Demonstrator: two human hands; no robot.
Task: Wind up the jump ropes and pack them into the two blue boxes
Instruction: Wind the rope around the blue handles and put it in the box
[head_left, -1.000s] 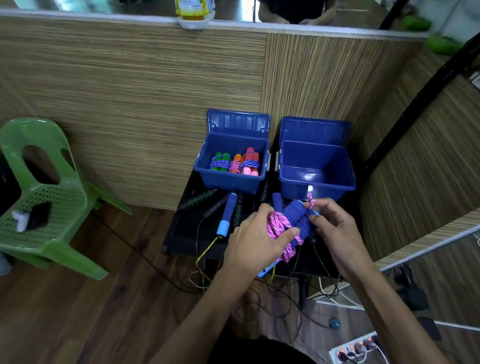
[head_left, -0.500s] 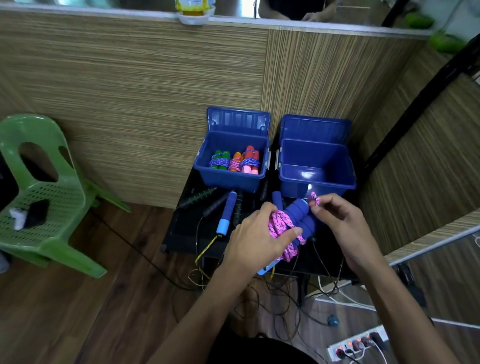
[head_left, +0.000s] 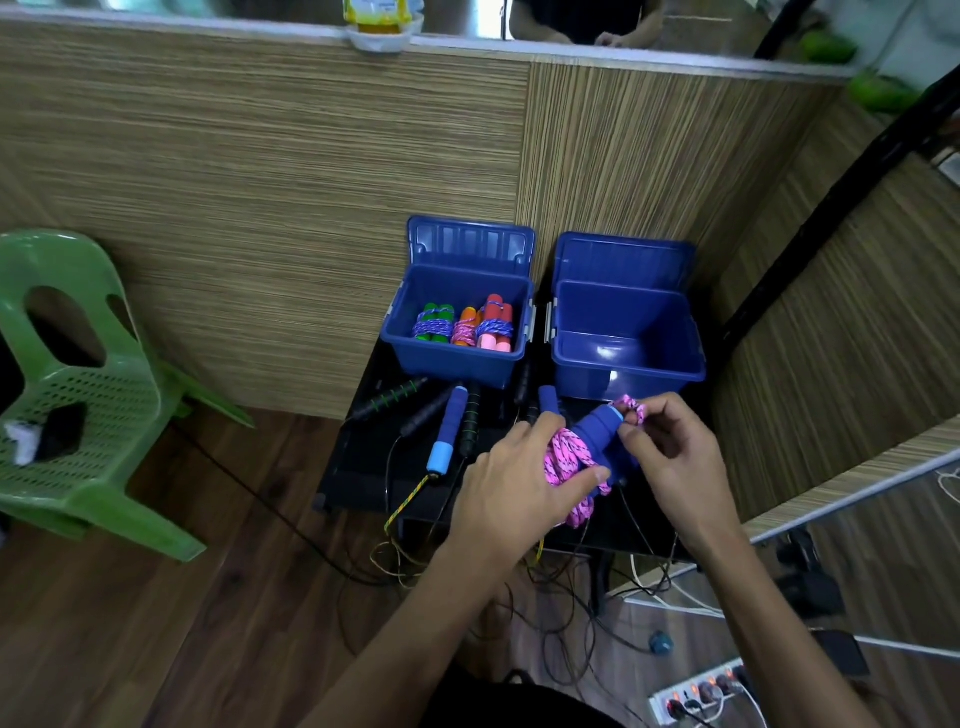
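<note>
My left hand (head_left: 511, 480) grips a jump rope (head_left: 597, 434) with blue foam handles, its pink cord wound round them. My right hand (head_left: 667, 449) pinches the loose pink cord end at the handle tops. Two open blue boxes stand behind on the black table (head_left: 358, 467). The left box (head_left: 457, 364) holds three wound ropes with green, orange and red handles. Nothing shows inside the right box (head_left: 628, 371). Loose ropes lie in front of the left box: a blue-handled one (head_left: 448, 428) and black-handled ones (head_left: 395, 397).
A green plastic chair (head_left: 78, 389) stands at the left on the wooden floor. Wood-patterned partitions rise behind and to the right of the table. Cables trail under the table, and a power strip (head_left: 698, 693) lies at the lower right.
My right hand has drawn the pink cord end up by the handle tops, closer to the right box. My left hand keeps hold of the bundle.
</note>
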